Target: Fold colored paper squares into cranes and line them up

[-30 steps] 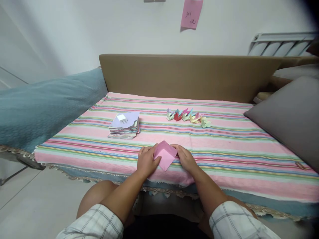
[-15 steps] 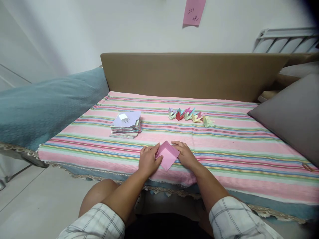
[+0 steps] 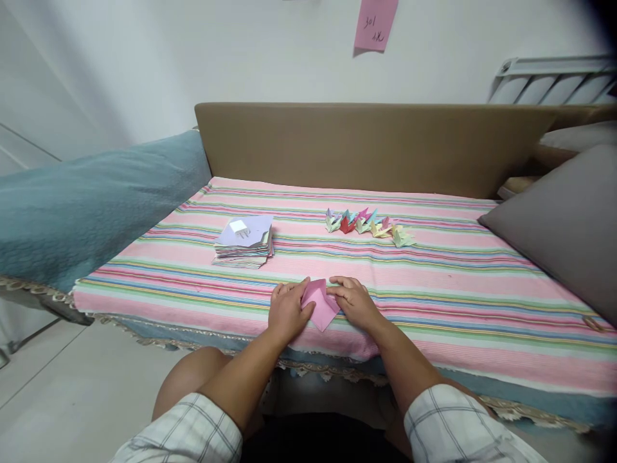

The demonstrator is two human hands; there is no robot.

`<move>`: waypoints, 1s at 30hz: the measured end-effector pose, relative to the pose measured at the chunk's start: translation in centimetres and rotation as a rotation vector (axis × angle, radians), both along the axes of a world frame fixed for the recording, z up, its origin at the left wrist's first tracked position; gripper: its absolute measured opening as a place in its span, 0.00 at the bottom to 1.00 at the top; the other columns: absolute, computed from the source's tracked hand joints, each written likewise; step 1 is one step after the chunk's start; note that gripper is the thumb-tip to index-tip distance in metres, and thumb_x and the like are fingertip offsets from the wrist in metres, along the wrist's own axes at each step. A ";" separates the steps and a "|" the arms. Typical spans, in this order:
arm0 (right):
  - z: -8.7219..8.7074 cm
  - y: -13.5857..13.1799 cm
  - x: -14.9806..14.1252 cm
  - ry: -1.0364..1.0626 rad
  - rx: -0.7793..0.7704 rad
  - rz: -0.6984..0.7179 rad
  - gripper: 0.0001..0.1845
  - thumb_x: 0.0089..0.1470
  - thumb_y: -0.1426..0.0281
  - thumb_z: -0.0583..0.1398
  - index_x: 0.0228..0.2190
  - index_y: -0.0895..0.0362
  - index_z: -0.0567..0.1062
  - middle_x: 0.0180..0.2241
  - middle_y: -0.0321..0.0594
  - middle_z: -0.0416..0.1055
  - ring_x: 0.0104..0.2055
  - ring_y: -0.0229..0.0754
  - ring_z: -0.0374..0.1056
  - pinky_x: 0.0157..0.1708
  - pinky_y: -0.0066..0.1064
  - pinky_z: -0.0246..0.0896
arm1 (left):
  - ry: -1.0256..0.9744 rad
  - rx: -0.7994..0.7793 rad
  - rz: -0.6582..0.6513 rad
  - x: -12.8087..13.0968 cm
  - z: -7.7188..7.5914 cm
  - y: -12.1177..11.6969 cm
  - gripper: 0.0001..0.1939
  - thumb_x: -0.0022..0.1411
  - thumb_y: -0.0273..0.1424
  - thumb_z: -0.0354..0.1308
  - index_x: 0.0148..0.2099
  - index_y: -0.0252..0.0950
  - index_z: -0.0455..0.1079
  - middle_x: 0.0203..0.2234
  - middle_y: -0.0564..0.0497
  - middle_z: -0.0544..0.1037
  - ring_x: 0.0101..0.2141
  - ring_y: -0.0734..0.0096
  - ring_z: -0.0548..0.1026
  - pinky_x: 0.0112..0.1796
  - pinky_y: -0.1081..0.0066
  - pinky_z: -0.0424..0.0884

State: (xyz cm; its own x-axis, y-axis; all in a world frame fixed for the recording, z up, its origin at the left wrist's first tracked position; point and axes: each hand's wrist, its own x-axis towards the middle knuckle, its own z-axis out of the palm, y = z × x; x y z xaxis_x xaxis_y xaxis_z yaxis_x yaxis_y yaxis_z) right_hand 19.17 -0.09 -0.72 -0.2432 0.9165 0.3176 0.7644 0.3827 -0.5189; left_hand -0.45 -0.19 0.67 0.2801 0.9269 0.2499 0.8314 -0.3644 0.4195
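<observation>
A pink sheet of origami paper (image 3: 322,314), partly folded, lies on the striped cloth close to the front edge. My left hand (image 3: 288,310) grips its left side, thumb on top and fingers along the upper left edge. At the right side, my right hand (image 3: 354,301) pinches a flap of the same paper between thumb and fingers, near its upper right edge. Beyond my hands sits a group of several folded paper cranes (image 3: 362,225) in mixed colours. To the left stands a stack of paper squares (image 3: 243,251) with a white plug adapter (image 3: 238,226) on top.
The striped cloth (image 3: 434,276) covers a sofa seat with a brown backrest (image 3: 357,148). A blue-covered armrest (image 3: 120,186) is at the left, and a grey cushion (image 3: 563,218) at the right. A small brown object (image 3: 592,323) lies near the cushion. A pink note (image 3: 376,26) hangs on the wall.
The paper's right and upper corner has been bent inward and its outline is narrower. My right hand has shifted slightly left with it; my left hand stays in place.
</observation>
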 end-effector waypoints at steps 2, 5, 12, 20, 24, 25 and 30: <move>0.2 -0.1 0.0 -0.001 -0.019 0.008 0.19 0.53 0.75 0.53 0.40 0.46 0.76 0.50 0.37 0.67 0.52 0.46 0.58 0.49 0.45 0.55 | -0.002 0.005 0.003 0.0 -0.1 0.0 0.29 0.55 0.34 0.58 0.59 0.43 0.60 0.44 0.49 0.75 0.48 0.61 0.67 0.56 0.55 0.52; 0.6 -0.3 0.0 -0.005 -0.047 0.020 0.16 0.52 0.71 0.54 0.40 0.47 0.76 0.50 0.37 0.67 0.52 0.47 0.58 0.49 0.45 0.54 | -0.018 0.014 -0.001 0.1 -0.1 0.0 0.26 0.54 0.33 0.58 0.57 0.43 0.63 0.44 0.50 0.75 0.48 0.62 0.68 0.56 0.56 0.52; 0.9 -0.7 -0.1 -0.043 -0.053 0.042 0.15 0.49 0.66 0.59 0.41 0.46 0.76 0.51 0.38 0.66 0.53 0.47 0.57 0.50 0.44 0.52 | -0.043 0.037 -0.043 0.1 0.2 -0.1 0.19 0.54 0.31 0.57 0.50 0.46 0.70 0.43 0.53 0.77 0.47 0.63 0.69 0.55 0.56 0.53; 0.9 -0.9 0.0 -0.066 -0.074 0.062 0.21 0.46 0.62 0.61 0.45 0.45 0.73 0.52 0.39 0.64 0.54 0.50 0.55 0.51 0.45 0.49 | -0.042 0.071 -0.083 0.1 -0.1 -0.3 0.19 0.56 0.29 0.56 0.50 0.47 0.70 0.46 0.56 0.76 0.48 0.64 0.68 0.55 0.56 0.52; 0.7 -0.9 0.0 -0.045 -0.052 0.055 0.19 0.43 0.62 0.63 0.40 0.50 0.75 0.50 0.41 0.65 0.53 0.49 0.56 0.50 0.44 0.50 | -0.003 0.096 -0.110 0.0 -0.2 -0.4 0.18 0.57 0.30 0.55 0.50 0.48 0.69 0.48 0.56 0.74 0.49 0.63 0.67 0.54 0.54 0.52; 0.6 -0.9 0.1 -0.039 -0.043 0.055 0.18 0.44 0.62 0.62 0.39 0.51 0.75 0.49 0.41 0.65 0.53 0.49 0.56 0.50 0.43 0.51 | 0.008 0.101 -0.114 0.0 -0.2 -0.4 0.18 0.57 0.30 0.54 0.51 0.49 0.69 0.49 0.56 0.74 0.49 0.62 0.66 0.54 0.54 0.51; 0.6 -1.1 0.3 -0.029 -0.020 0.086 0.14 0.48 0.66 0.59 0.39 0.51 0.76 0.49 0.42 0.65 0.53 0.49 0.56 0.50 0.43 0.52 | 0.053 0.108 -0.121 0.0 -0.2 -0.4 0.19 0.57 0.30 0.54 0.51 0.49 0.69 0.50 0.55 0.73 0.50 0.61 0.66 0.54 0.52 0.52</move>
